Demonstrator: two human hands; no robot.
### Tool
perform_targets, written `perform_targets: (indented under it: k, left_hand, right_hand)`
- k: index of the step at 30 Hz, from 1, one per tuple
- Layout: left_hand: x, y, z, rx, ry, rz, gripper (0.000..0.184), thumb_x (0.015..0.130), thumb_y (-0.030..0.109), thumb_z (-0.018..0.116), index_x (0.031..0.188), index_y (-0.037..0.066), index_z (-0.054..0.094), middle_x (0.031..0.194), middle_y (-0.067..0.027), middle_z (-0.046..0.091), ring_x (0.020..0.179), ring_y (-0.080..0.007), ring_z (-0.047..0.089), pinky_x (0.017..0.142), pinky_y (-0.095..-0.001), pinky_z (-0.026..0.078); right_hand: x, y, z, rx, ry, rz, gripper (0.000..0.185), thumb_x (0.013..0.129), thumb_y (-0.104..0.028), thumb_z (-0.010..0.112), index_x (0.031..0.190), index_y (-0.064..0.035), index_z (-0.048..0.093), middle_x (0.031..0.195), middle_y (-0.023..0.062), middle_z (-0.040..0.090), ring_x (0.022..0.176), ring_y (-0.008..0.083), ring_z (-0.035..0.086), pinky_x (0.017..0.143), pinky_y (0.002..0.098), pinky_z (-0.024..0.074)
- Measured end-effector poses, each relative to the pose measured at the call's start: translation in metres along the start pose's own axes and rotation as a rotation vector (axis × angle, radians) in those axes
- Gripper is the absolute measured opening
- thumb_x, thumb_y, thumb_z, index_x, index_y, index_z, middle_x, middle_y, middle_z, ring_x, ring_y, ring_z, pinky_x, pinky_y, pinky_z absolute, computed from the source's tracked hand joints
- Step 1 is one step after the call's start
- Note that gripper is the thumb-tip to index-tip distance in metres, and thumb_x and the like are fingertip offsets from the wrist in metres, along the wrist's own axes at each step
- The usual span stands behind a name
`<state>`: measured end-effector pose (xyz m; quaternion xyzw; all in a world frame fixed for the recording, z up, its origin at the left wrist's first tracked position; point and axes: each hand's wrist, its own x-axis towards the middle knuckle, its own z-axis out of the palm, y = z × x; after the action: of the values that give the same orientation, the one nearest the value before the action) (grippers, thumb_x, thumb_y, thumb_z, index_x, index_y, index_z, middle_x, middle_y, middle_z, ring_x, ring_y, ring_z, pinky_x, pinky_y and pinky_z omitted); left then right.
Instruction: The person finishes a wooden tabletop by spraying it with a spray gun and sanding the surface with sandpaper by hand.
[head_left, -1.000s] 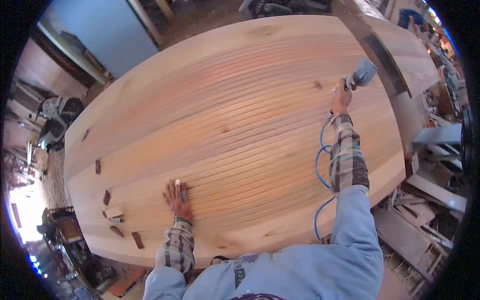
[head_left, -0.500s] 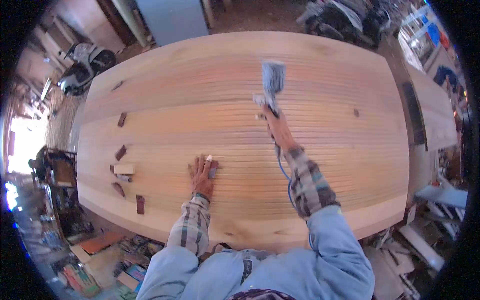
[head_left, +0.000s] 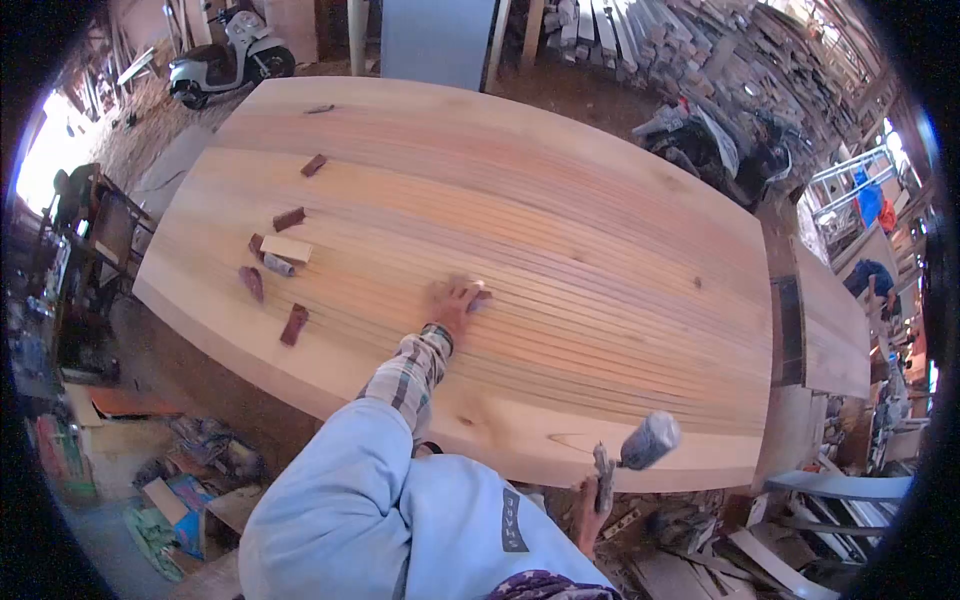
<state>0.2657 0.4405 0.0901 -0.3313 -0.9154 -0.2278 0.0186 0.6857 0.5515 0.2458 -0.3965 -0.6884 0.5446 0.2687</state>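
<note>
A large grooved wooden panel (head_left: pixel 600 270) lies below me. My left hand (head_left: pixel 458 305) is on its middle, closed around a small reddish-brown piece (head_left: pixel 482 296); its fingertips are blurred. Low at the right, my right hand (head_left: pixel 590 508) grips a spray gun (head_left: pixel 604 478) with a grey cup (head_left: pixel 652 440), just at the panel's near edge. Several dark brown pieces (head_left: pixel 295 325) lie on the panel's left part, beside a pale wooden block (head_left: pixel 286 249) and a small grey cylinder (head_left: pixel 278 265).
A scooter (head_left: pixel 232 55) stands at the upper left. Stacked lumber (head_left: pixel 640 40) and a dark motorbike (head_left: pixel 700 150) are beyond the panel. Another board (head_left: pixel 822 325) lies at the right, with a person (head_left: pixel 872 278) past it. Scrap wood (head_left: pixel 760 560) fills the lower right.
My right hand has brought the spray gun from over the panel down to its near right edge. My left hand has slid over the surface, and the view has turned.
</note>
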Motion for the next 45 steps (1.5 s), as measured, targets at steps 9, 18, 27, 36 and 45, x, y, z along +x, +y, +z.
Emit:
perform_targets:
  k: [9,18,27,36,45]
  left_hand:
    - [-0.065,0.202,0.014,-1.693,-0.626,-0.642,0.023,0.093,0.028,0.066,0.105,0.008,0.065,0.082,-0.0061,0.066,0.076,-0.0186,0.066,0.065,-0.0377,0.056]
    - [-0.054,0.257,-0.019,-2.259,-0.498,-0.682,0.032,0.094,0.038,0.065,0.107,0.009,0.060,0.080,-0.0053,0.062,0.068,-0.0191,0.062,0.063,-0.0376,0.056]
    - [-0.082,0.217,-0.014,-1.951,-0.534,-0.692,0.022,0.091,0.026,0.067,0.105,0.010,0.061,0.084,-0.0051,0.064,0.068,-0.0156,0.063,0.058,-0.0321,0.053]
    - [-0.066,-0.006,-0.057,-1.581,-0.390,-0.647,0.028,0.085,0.014,0.070,0.109,0.008,0.058,0.086,-0.0049,0.066,0.062,-0.0127,0.063,0.046,-0.0257,0.046]
    - [-0.059,-0.158,-0.123,-1.524,-0.454,-0.744,0.026,0.090,0.023,0.067,0.111,0.010,0.059,0.092,-0.0020,0.065,0.070,-0.0082,0.059,0.056,-0.0246,0.048]
  right_hand:
    - [-0.020,-0.042,-0.004,0.240,-0.070,0.440,0.015,0.099,-0.019,0.061,0.103,-0.0042,0.062,0.086,0.0007,0.060,0.071,0.0114,0.056,0.070,0.0279,0.0469]
    - [-0.021,-0.005,-0.031,0.199,-0.190,0.151,0.023,0.100,-0.029,0.058,0.110,-0.0083,0.061,0.091,0.0003,0.063,0.077,0.0087,0.055,0.065,0.0241,0.0396]
    - [-0.050,-0.030,0.006,0.165,-0.080,0.174,0.028,0.103,-0.029,0.055,0.117,-0.0047,0.060,0.095,0.0031,0.063,0.085,0.0113,0.056,0.073,0.0268,0.0426]
    - [-0.066,-0.030,0.150,0.173,0.012,0.335,0.031,0.100,-0.035,0.060,0.115,-0.0078,0.060,0.092,0.0006,0.061,0.073,0.0086,0.056,0.059,0.0248,0.0363]
    - [-0.097,-0.087,0.287,0.147,-0.030,0.472,0.032,0.099,-0.034,0.060,0.119,-0.0086,0.061,0.088,0.0007,0.064,0.061,0.0049,0.047,0.049,0.0218,0.0293]
